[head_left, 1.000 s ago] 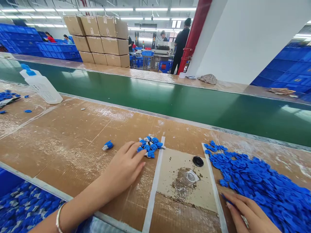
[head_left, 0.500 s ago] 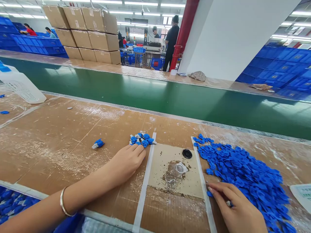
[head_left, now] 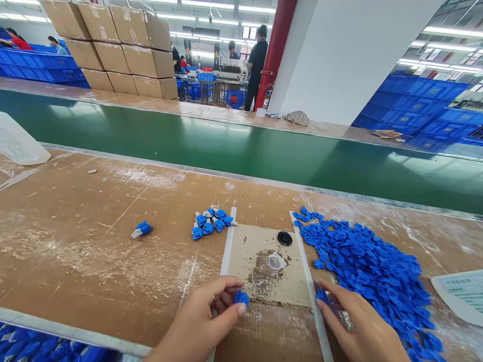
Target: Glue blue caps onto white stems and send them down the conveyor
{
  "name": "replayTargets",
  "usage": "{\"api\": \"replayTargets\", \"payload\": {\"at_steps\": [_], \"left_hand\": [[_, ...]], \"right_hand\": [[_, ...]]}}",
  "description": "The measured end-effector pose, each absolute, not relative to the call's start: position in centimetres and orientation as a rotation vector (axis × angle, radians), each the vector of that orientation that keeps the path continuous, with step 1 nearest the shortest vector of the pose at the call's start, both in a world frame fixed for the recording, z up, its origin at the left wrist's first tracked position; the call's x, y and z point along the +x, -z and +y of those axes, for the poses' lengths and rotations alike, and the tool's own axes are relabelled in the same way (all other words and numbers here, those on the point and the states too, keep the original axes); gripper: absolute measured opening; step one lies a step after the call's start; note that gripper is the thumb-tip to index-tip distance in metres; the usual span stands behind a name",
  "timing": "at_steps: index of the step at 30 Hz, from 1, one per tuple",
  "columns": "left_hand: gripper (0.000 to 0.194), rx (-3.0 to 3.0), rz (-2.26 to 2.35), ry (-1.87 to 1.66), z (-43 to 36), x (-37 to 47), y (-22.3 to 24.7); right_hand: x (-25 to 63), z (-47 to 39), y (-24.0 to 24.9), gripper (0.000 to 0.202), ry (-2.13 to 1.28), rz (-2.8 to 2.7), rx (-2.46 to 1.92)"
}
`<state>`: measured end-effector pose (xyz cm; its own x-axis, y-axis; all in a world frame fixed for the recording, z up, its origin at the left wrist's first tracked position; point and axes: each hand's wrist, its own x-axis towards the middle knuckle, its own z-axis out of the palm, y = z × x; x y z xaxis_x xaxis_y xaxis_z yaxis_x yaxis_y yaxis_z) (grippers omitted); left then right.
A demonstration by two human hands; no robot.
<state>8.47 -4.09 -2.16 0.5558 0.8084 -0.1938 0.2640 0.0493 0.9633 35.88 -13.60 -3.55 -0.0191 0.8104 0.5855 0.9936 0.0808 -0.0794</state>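
Note:
My left hand [head_left: 213, 309] pinches a small blue piece [head_left: 241, 297] between thumb and index finger, just left of the beige card. Across from it my right hand [head_left: 358, 319] has thumb and index finger closed on another blue piece [head_left: 321, 295]. A shiny, slim object [head_left: 345, 319] shows inside that hand; its kind is unclear. Between the hands lies a beige card [head_left: 243, 246], wet in its middle, with a clear small dish [head_left: 272, 264] and a round black cap [head_left: 284, 238]. Beside my right hand spreads a big pile of flat blue pieces [head_left: 372, 266].
Several blue-and-white pieces [head_left: 208, 227] are clustered left of the card, one blue-and-white piece [head_left: 142, 229] farther left. A green conveyor belt [head_left: 211, 143] runs behind. White bottles [head_left: 20, 141] lie at both sides. A bin of blue pieces [head_left: 41, 344] sits at lower left.
My left hand has left the blue-and-white cluster and come down toward the card's lower left, now with a blue piece in its fingers. My right hand stays near the pile. The view has shifted rightward.

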Motion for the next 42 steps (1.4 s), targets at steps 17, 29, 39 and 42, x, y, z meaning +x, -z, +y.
{"api": "replayTargets", "payload": {"at_steps": [17, 29, 39, 42], "left_hand": [[0.048, 0.852, 0.708, -0.62, -3.9, 8.8, 3.0], [0.049, 0.833, 0.708, -0.659, -4.2, 8.9, 2.5], [0.047, 0.808, 0.685, -0.658, -4.5, 9.0, 2.4], [0.045, 0.805, 0.675, -0.664, -4.4, 9.0, 2.4]], "right_hand": [[30.2, -8.8, 1.7, 0.028, 0.162, -1.9, -1.609], [25.1, -12.2, 2.7, 0.034, -0.581, -1.226, -1.391], [24.6, -12.1, 4.2, 0.043, -0.671, -1.28, -1.244], [25.0, -12.0, 4.5, 0.044, -0.589, -1.383, -1.282]]}}
